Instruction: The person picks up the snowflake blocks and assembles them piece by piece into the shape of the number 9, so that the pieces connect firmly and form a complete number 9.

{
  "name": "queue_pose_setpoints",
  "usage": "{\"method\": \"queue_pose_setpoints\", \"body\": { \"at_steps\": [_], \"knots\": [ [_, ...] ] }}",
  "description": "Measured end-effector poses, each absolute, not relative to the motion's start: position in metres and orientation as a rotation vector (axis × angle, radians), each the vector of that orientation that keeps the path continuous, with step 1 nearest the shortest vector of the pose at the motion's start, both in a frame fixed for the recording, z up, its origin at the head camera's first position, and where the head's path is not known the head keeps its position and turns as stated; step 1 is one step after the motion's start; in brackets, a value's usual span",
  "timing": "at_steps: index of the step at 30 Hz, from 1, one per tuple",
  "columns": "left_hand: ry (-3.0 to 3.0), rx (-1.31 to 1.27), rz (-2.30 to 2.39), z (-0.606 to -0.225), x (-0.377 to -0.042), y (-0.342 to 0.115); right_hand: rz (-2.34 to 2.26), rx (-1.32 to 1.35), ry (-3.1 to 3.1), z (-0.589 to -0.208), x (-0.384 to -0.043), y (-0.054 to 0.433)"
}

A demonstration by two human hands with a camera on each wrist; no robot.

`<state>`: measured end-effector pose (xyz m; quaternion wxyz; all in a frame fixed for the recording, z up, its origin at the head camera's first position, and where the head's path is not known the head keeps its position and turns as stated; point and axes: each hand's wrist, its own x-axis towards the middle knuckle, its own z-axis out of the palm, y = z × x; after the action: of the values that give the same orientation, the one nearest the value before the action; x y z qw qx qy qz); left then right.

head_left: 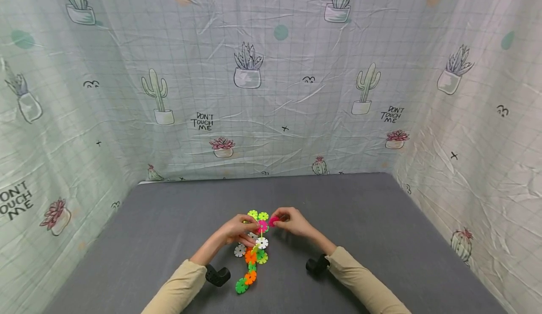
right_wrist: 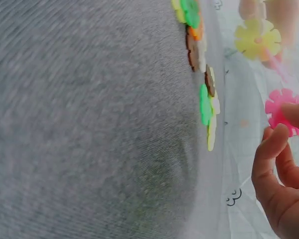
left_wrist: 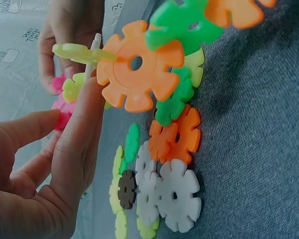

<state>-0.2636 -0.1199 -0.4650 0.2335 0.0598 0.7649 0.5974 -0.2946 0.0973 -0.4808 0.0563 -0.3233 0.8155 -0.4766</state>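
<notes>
My left hand [head_left: 241,229] pinches a pink notched plastic disc [head_left: 262,226] between thumb and fingers. In the left wrist view this disc joins a linked chain with a yellow disc [left_wrist: 74,88], a white one seen edge-on and an orange disc [left_wrist: 139,94]; a green disc [left_wrist: 187,27] follows. To the right, my right hand [head_left: 294,221] holds a second pink disc [right_wrist: 279,107] by thumb and fingertips. A small gap separates the two pink discs in the head view. The left fingers partly cover the chain's joints.
Several linked or loose discs lie on the grey table [head_left: 360,239] below the hands, among them a white disc [left_wrist: 179,196], a brown disc [left_wrist: 126,189] and orange ones. A patterned curtain [head_left: 271,102] closes off the back and sides. Black wrist mounts [head_left: 217,275] hang under both forearms.
</notes>
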Motion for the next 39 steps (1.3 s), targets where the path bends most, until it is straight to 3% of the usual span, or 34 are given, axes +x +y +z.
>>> {"method": "queue_pose_setpoints", "body": {
  "at_steps": [13, 39],
  "knots": [
    [2.127, 0.185, 1.602, -0.465, -0.266, -0.112, -1.512, -1.117, 2.370, -0.449, -0.272, 0.098],
    [2.121, 0.175, 1.566, -0.463, -0.266, -0.109, -1.643, -1.053, 2.377, -0.456, -0.278, 0.093]
  ]
}}
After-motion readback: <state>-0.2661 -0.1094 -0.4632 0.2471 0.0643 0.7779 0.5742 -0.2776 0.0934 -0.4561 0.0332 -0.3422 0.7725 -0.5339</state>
